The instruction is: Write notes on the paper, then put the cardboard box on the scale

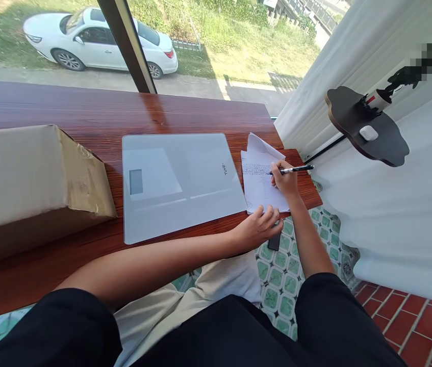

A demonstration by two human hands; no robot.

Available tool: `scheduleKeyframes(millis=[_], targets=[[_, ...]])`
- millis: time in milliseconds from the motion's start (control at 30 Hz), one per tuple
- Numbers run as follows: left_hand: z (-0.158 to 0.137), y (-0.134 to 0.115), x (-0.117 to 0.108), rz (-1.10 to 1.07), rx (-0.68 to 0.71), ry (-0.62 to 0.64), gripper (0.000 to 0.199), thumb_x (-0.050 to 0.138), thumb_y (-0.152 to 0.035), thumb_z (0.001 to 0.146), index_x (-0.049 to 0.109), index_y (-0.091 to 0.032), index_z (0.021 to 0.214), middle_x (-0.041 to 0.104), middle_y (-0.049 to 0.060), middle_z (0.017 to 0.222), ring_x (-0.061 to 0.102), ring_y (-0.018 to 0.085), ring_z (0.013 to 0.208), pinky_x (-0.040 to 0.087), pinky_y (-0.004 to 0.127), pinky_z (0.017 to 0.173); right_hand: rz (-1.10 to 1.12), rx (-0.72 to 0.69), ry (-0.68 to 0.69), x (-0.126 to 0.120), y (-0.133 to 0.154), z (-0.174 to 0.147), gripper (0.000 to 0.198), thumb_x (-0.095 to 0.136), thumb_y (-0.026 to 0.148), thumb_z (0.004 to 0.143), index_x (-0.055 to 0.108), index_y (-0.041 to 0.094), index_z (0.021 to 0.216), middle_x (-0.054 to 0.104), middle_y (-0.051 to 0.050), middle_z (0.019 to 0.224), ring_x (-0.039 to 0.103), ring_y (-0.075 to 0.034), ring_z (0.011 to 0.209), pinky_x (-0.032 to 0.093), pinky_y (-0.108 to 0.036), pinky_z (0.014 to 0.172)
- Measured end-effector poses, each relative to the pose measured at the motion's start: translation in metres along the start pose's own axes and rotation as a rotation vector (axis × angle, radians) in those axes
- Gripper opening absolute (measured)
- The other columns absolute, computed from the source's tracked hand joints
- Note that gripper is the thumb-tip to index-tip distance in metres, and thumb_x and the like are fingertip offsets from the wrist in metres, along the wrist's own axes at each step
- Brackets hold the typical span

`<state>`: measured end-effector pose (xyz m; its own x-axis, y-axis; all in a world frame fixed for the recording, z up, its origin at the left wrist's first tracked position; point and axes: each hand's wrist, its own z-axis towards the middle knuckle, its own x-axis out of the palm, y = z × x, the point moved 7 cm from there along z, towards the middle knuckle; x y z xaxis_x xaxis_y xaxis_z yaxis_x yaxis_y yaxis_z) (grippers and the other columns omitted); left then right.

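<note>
A black-and-clear pen (298, 168) is pinched in my right hand (285, 179), its tip resting on or just over a sheet of paper (258, 186). Small handwriting fills the upper part of that sheet, and its far end curls up. My left hand (259, 227) lies at the table's front edge with fingers loosely spread, fingertips on or close to the paper's lower edge. Left of the paper lies a flat, pale grey glass panel (185, 204) with a small grey window and printed letters.
A large cardboard box (85, 188) stands on the dark red wooden table (200, 114) at left. A dark object (274, 241) shows below my left hand. To the right are a wavy-edged side table (386, 135) and white curtains (403, 214). A white car (104, 48) is outside.
</note>
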<state>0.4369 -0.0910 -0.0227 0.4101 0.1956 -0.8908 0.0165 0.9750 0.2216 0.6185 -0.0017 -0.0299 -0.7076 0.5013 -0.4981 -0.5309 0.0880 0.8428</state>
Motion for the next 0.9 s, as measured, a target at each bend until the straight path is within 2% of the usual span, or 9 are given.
scheduleKeyframes(millis=[133, 367, 567, 900], targets=[[-0.0001, 0.0006, -0.001, -0.004, -0.001, 0.012, 0.041, 0.041, -0.019, 0.097, 0.054, -0.016, 0.135, 0.059, 0.017, 0.137, 0.057, 0.029, 0.121, 0.042, 0.043, 0.095, 0.013, -0.01, 0.013, 0.0013, -0.0011, 0.0002, 0.045, 0.054, 0.058, 0.093, 0.046, 0.02, 0.07, 0.052, 0.003, 0.049, 0.048, -0.009, 0.038, 0.038, -0.02, 0.038], [0.0, 0.0013, 0.0009, -0.028, -0.012, 0.027, 0.041, 0.047, -0.021, 0.095, 0.054, -0.017, 0.135, 0.059, 0.018, 0.138, 0.056, 0.027, 0.121, 0.042, 0.041, 0.095, -0.015, -0.072, 0.028, 0.0016, -0.0017, 0.0013, 0.04, 0.052, 0.049, 0.097, 0.047, 0.02, 0.071, 0.052, 0.003, 0.05, 0.048, -0.009, 0.04, 0.041, -0.022, 0.045], [0.0005, 0.0012, 0.0011, -0.037, -0.015, 0.02, 0.04, 0.044, -0.02, 0.096, 0.055, -0.016, 0.134, 0.059, 0.017, 0.137, 0.057, 0.028, 0.12, 0.043, 0.042, 0.094, -0.044, -0.085, 0.027, 0.0021, 0.0008, 0.0021, 0.04, 0.053, 0.05, 0.096, 0.047, 0.02, 0.07, 0.051, 0.003, 0.049, 0.049, -0.011, 0.042, 0.042, -0.024, 0.047], [0.0006, 0.002, 0.0022, -0.058, -0.025, 0.036, 0.04, 0.046, -0.022, 0.096, 0.055, -0.018, 0.134, 0.058, 0.017, 0.138, 0.056, 0.027, 0.121, 0.043, 0.041, 0.093, -0.025, -0.039, 0.017, 0.002, -0.0029, 0.0023, 0.042, 0.053, 0.052, 0.095, 0.048, 0.02, 0.069, 0.05, 0.003, 0.048, 0.047, -0.01, 0.039, 0.038, -0.022, 0.04]])
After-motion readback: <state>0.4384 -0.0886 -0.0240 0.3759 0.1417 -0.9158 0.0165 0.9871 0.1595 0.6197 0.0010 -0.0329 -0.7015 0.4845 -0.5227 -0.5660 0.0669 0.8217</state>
